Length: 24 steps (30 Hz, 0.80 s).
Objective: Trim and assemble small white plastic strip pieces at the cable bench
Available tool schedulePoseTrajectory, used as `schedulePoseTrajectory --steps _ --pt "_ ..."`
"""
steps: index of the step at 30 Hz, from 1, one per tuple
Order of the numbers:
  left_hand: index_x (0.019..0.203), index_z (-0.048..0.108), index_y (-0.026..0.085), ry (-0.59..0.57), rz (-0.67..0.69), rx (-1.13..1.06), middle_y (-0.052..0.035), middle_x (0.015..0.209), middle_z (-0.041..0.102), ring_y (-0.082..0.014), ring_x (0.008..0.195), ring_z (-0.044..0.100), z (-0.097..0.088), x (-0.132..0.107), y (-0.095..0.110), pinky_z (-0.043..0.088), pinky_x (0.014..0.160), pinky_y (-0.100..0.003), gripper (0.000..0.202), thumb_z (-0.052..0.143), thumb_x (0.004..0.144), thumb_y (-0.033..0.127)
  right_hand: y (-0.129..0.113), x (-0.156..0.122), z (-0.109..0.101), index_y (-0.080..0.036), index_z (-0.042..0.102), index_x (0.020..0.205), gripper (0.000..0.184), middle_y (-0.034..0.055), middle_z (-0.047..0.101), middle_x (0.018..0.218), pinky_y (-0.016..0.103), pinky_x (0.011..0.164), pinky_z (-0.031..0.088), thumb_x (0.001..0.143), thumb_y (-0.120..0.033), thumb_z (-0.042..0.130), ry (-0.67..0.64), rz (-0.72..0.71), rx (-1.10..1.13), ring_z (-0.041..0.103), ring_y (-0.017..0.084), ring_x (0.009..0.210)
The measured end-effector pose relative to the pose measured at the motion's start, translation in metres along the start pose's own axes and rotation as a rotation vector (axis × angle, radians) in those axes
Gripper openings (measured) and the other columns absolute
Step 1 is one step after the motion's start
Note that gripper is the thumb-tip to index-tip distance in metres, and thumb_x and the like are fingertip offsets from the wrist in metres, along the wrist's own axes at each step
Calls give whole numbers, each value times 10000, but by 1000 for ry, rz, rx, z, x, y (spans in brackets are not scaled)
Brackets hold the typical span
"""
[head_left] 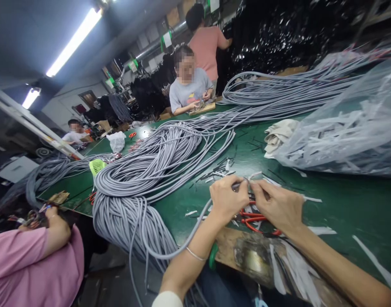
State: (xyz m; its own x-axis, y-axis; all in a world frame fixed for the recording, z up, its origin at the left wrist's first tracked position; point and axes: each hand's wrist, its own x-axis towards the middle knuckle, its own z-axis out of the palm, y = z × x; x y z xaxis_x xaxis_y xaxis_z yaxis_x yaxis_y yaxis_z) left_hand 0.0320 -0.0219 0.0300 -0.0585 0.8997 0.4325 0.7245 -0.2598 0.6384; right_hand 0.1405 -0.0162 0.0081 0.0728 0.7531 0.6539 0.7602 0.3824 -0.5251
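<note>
Hands, left point(228, 199) and right point(278, 205), pinch one grey cable point(182, 249) end (smooth, slack, looping down).

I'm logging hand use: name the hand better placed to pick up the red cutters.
Right, probably. The right hand lies directly over the red cutters, while the left hand pinches the grey cable leading to the bundle.

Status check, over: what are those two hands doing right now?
Left hand and right hand both pinching the end of one thin grey cable. Red-handled cutters lie beneath on the green table. Big grey cable bundle alongside.
</note>
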Motion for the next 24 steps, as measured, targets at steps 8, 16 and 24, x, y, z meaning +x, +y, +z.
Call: schedulePoseTrajectory --steps 8,16,24 --pt "645 695 223 -9 -119 47 -55 682 700 -216 681 643 2 9 -16 467 637 -276 104 648 676 137 -13 -6 -6 -227 551 509 513 24 514 390 251 413 305 885 -464 294 -4 -224 127 453 139 367" --pt "715 699 154 93 -32 -115 -48 697 691 -152 639 601 -14 24 -25 443 617 -232 198 518 788 115 0 15 -12 -177 668 780 420 68 671 620 275 454 302 918 -387 331 175 -169 -87 557 172 491" --pt "709 682 135 -7 95 -186 -43 651 651 -131 580 535 -12 15 -17 387 563 -221 252 464 829 172 3 21 -13 -180 645 673 416 29 642 596 304 604 285 941 -314 356 213 -378 -189 526 163 583"
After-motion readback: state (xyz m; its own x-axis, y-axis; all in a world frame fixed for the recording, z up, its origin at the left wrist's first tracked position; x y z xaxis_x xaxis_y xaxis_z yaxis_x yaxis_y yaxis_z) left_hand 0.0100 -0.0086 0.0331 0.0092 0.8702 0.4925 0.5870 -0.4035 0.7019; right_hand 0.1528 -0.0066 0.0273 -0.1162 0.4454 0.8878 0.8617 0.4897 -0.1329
